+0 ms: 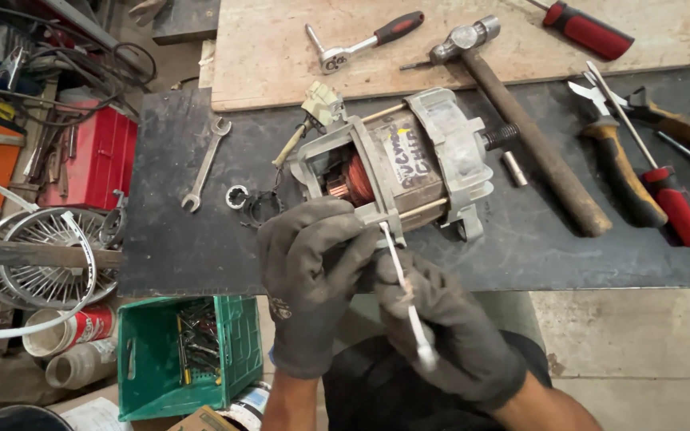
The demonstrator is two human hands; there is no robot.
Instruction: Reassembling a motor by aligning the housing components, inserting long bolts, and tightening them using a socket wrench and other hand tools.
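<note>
electric motor (397, 164) at bench (169, 263) centre. left hand (313, 267) at 7 o'clock, closed on frame, steadies it. right hand (441, 327) at 5 o'clock pinches white rod (402, 294), tip against frame. hammer (521, 120) at 2 o'clock.

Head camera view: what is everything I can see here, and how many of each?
electric motor: 1, grey with copper windings, middle of the dark bench
hammer: 1, steel head, wooden handle, right of the motor
ratchet: 1, black and red grip, on the plywood board
screwdrivers: 2, red handles, one top right, one far right
pliers: 1, dark handles, right
spanner: 1, silver, left of the motor
crate: 1, green, floor below the bench
toolbox: 1, red, left
white rod: 1, held against the motor
left hand: grey glove, on the motor
right hand: grey glove, gripping the white rod
</note>
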